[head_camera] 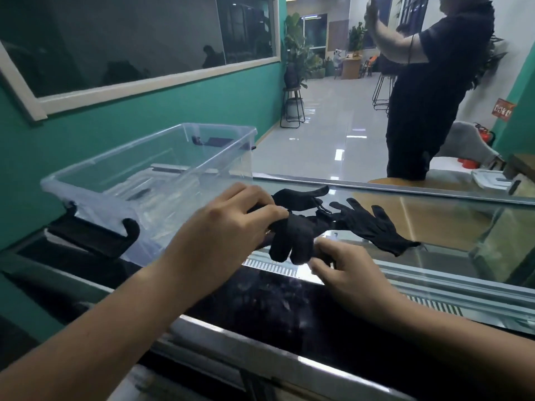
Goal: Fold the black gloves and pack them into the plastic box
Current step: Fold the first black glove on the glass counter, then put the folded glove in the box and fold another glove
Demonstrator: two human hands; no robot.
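Observation:
A black glove [292,235] is bunched between both hands above the glass counter top, its fingers hanging down. My left hand [231,218] grips its upper part from the left. My right hand [347,270] pinches its lower right edge. A second black glove [373,227] lies flat on the glass to the right, fingers spread. Another black glove piece [301,196] sticks out behind my left hand. The clear plastic box [95,172] stands open at the left on the counter, with black clip handles.
The glass counter [448,224] has a metal front rail and a dark display space below. A person in black [428,91] stands beyond its far edge at the right. A white lid [489,180] lies at the far right. A green wall runs along the left.

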